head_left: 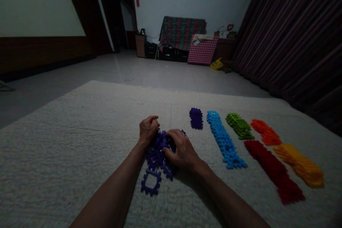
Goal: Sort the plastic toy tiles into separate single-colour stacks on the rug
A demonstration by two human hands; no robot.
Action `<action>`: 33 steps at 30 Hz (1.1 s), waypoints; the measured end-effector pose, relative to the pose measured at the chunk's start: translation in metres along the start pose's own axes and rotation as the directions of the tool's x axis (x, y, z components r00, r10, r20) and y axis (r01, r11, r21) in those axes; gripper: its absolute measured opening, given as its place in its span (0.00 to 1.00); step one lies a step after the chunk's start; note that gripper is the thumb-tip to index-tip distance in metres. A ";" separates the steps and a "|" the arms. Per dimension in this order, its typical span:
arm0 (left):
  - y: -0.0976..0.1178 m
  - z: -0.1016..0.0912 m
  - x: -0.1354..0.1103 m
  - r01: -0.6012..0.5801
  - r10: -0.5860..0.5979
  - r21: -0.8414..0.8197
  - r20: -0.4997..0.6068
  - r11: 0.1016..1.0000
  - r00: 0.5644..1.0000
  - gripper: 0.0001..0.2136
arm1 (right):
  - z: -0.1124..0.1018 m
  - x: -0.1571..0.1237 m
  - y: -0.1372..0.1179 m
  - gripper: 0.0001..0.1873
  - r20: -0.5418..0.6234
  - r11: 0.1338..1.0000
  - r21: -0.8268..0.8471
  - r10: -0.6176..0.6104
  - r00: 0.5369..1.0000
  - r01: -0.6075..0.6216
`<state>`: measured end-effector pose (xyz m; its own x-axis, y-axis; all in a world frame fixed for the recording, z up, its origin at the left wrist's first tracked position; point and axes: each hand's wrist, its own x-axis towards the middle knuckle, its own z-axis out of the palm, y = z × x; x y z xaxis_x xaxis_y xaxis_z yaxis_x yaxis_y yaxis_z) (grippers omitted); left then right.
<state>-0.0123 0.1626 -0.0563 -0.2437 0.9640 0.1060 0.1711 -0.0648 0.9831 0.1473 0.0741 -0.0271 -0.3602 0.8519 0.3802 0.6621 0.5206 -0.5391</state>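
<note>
A loose heap of purple plastic interlocking tiles [157, 155] lies on a white textured rug [80, 142] in front of me. My left hand [148, 129] is curled at the heap's far left edge, fingers closed on the purple tiles. My right hand [179, 148] rests on top of the heap with its fingers bent around the tiles. One open square purple tile [151, 182] lies flat, nearest to me, apart from both hands.
To the right lie sorted rows of tiles: a small purple stack [196, 118], a blue row [224, 140], green [239, 125], orange [265, 131], dark red [275, 170] and yellow [300, 164]. Tiled floor, covered furniture and a dark curtain lie beyond the rug.
</note>
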 end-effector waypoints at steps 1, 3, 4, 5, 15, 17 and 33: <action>-0.001 0.000 0.000 -0.006 0.006 0.007 0.004 1.000 1.000 0.18 | 0.000 0.001 -0.002 0.21 0.006 1.000 -0.012 0.005 1.000 -0.005; 0.000 0.000 0.000 -0.016 0.015 0.026 0.008 1.000 1.000 0.18 | 0.001 0.002 -0.004 0.23 0.023 0.999 -0.047 0.019 1.000 -0.018; 0.001 0.000 0.000 -0.018 0.017 0.032 0.007 0.999 1.000 0.18 | 0.002 0.002 -0.005 0.24 0.033 0.998 -0.062 0.029 0.999 -0.027; 0.002 0.000 -0.001 -0.018 0.018 0.034 0.005 0.999 1.000 0.18 | 0.002 0.003 -0.006 0.24 0.044 0.997 -0.073 0.040 0.998 -0.037; 0.002 0.000 -0.001 -0.041 0.041 0.052 0.004 0.998 0.999 0.17 | 0.007 0.002 -0.003 0.24 0.017 0.998 -0.043 0.045 0.999 -0.045; 0.000 0.000 0.000 -0.042 0.042 0.048 0.012 0.998 0.999 0.17 | 0.007 0.002 -0.002 0.22 0.001 0.999 -0.026 0.033 0.999 -0.032; 0.002 -0.001 -0.001 -0.066 0.063 0.107 0.027 0.992 0.998 0.18 | 0.007 -0.002 -0.008 0.27 0.052 0.991 -0.115 0.076 0.996 -0.070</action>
<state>-0.0130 0.1616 -0.0539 -0.2068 0.9645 0.1640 0.2876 -0.1003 0.9525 0.1381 0.0687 -0.0288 -0.3421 0.8909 0.2988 0.7571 0.4496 -0.4739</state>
